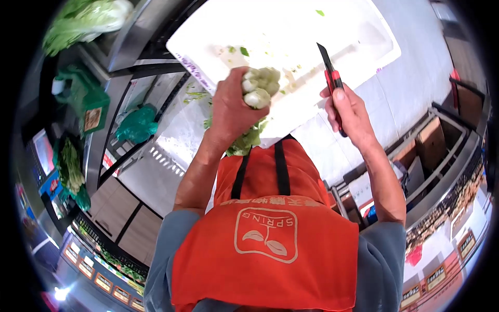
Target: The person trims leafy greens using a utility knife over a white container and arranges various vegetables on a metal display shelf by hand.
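Observation:
My left hand is wrapped round a bunch of leafy greens, its pale cut stem ends pointing up and away from me. The green leaves hang below the fist, over the near side of a large white bin. Held in my right hand is a red and black utility knife, its dark blade out and pointing away from me. The blade is above the bin's right part, apart from the greens. Scraps of leaf lie inside the bin.
A pale leafy cabbage lies at the upper left. Below it are a green jug and a green plastic bag by metal shelving. At right stands a rack with cardboard boxes. A red apron covers my front.

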Available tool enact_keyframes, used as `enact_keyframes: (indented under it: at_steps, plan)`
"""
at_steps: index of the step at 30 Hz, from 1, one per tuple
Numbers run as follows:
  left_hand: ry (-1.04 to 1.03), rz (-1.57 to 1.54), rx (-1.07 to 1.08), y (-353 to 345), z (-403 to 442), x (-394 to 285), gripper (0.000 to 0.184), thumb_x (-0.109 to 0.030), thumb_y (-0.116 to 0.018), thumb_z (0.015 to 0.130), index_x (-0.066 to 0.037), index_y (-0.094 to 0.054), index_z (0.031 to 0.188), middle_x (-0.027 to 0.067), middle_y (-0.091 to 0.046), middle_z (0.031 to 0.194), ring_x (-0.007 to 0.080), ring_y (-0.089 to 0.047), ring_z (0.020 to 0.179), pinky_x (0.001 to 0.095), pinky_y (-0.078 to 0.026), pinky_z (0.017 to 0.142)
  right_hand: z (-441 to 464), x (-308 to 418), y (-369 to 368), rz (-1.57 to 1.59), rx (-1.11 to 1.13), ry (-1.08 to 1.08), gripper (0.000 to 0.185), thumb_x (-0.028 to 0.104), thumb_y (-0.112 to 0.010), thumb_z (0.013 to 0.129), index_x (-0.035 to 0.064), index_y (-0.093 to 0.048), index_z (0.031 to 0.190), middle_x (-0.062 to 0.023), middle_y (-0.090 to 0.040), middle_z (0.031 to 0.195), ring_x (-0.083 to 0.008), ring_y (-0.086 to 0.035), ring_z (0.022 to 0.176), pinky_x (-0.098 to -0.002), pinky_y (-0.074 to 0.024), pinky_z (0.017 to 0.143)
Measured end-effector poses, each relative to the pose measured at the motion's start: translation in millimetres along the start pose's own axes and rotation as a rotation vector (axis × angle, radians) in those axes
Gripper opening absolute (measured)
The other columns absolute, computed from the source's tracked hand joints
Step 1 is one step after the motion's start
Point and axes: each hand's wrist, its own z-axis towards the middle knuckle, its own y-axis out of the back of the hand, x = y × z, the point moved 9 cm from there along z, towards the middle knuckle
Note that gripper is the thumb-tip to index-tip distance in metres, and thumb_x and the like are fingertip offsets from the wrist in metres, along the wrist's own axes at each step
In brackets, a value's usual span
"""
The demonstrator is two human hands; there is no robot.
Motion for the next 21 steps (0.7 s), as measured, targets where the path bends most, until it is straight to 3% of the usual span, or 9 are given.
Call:
enact_keyframes:
  at_steps: [2, 4, 7, 10, 13, 15, 19, 20, 21]
  plan:
    - [0.020, -0.115, 0.063, 9.8, -5.1, -8.3, 0.067, -0.014, -0.086, 0.066, -0.005, -0.053, 0.124, 0.0128, -0.066, 0.103, 0.0230, -0.066, 0.097, 0.0372, -0.055, 0.083, -5.6, 16.7, -18.5, 0.030, 0.055, 0.046, 0.036, 0.040, -0.069, 0.094, 0.0063, -0.060, 0.104, 0.0046, -0.051, 0.069, -0.0062, -0.045, 0.052, -0.0222, -0.0377, 0.051]
    - [0.037, -0.153, 0.107, 24.7, -10.4, -21.2, 0.068, -0.013, -0.086, 0.065, -0.005, -0.053, 0.123, 0.0113, -0.066, 0.104, 0.0205, -0.065, 0.097, 0.0354, -0.053, 0.086, -5.3, 36.3, -28.4, -0.097, 0.030, 0.224, 0.033, 0.035, -0.074, 0.090, 0.0078, -0.059, 0.102, 0.0048, -0.053, 0.074, -0.0061, -0.047, 0.054, -0.0225, -0.0387, 0.051]
    - [0.101, -0.364, 0.205, 51.2, -26.4, -37.1, 0.071, -0.012, -0.088, 0.063, -0.006, -0.053, 0.125, 0.0074, -0.065, 0.109, 0.0171, -0.062, 0.103, 0.0332, -0.050, 0.091, -10.5, 75.7, -55.1, -0.123, 0.103, 0.307, 0.036, 0.036, -0.075, 0.090, 0.0070, -0.057, 0.101, 0.0030, -0.055, 0.074, -0.0061, -0.049, 0.056, -0.0228, -0.0401, 0.050]
    - [0.107, -0.617, 0.273, 63.8, -40.3, -41.4, 0.074, -0.011, -0.088, 0.063, -0.006, -0.053, 0.128, 0.0048, -0.064, 0.114, 0.0150, -0.059, 0.108, 0.0312, -0.047, 0.096, -27.7, 91.6, -87.4, 0.125, 0.179, 0.140, 0.038, 0.036, -0.075, 0.089, 0.0061, -0.055, 0.100, 0.0008, -0.057, 0.075, -0.0062, -0.051, 0.056, -0.0226, -0.0420, 0.051]
    - [0.032, -0.819, 0.287, 68.3, -54.3, -45.1, 0.075, -0.012, -0.088, 0.065, -0.005, -0.052, 0.131, 0.0038, -0.062, 0.119, 0.0133, -0.057, 0.112, 0.0303, -0.045, 0.099, -39.7, 84.9, -111.1, 0.025, 0.230, 0.103, 0.052, 0.044, -0.073, 0.090, 0.0030, -0.051, 0.114, -0.0014, -0.057, 0.073, -0.0061, -0.050, 0.052, -0.0220, -0.0423, 0.047]
    - [0.005, -0.744, 0.293, 75.6, -64.8, -50.7, 0.075, -0.013, -0.088, 0.066, -0.006, -0.052, 0.131, 0.0033, -0.062, 0.119, 0.0128, -0.058, 0.112, 0.0302, -0.045, 0.098, -55.3, 88.1, -133.6, 0.124, 0.358, 0.203, 0.064, 0.047, -0.072, 0.090, -0.0006, -0.048, 0.125, 0.0000, -0.056, 0.072, -0.0048, -0.049, 0.053, -0.0210, -0.0426, 0.046]
    - [-0.035, -0.731, 0.317, 84.8, -77.5, -57.1, 0.074, -0.016, -0.090, 0.066, -0.007, -0.052, 0.129, 0.0007, -0.063, 0.115, 0.0117, -0.059, 0.107, 0.0298, -0.048, 0.094, -60.0, 100.6, -133.7, -0.021, 0.366, 0.184, 0.057, 0.041, -0.069, 0.094, -0.0010, -0.047, 0.127, -0.0024, -0.057, 0.074, -0.0068, -0.053, 0.053, -0.0229, -0.0455, 0.048]
    - [0.046, -0.809, 0.363, 81.5, -82.2, -57.5, 0.073, -0.016, -0.089, 0.067, -0.007, -0.052, 0.129, 0.0018, -0.064, 0.114, 0.0118, -0.059, 0.107, 0.0308, -0.048, 0.096, -68.5, 88.0, -134.5, -0.014, 0.367, 0.130, 0.057, 0.040, -0.069, 0.094, -0.0010, -0.047, 0.127, -0.0033, -0.059, 0.074, -0.0078, -0.055, 0.053, -0.0237, -0.0461, 0.048]
    - [-0.147, -0.650, 0.299, 91.3, -77.7, -66.0, 0.072, -0.016, -0.088, 0.068, -0.007, -0.052, 0.129, 0.0042, -0.064, 0.114, 0.0127, -0.059, 0.108, 0.0322, -0.047, 0.097, -63.7, 101.0, -131.0, -0.013, 0.399, 0.166, 0.056, 0.040, -0.067, 0.096, -0.0010, -0.047, 0.128, -0.0045, -0.061, 0.076, -0.0092, -0.056, 0.052, -0.0247, -0.0467, 0.048]
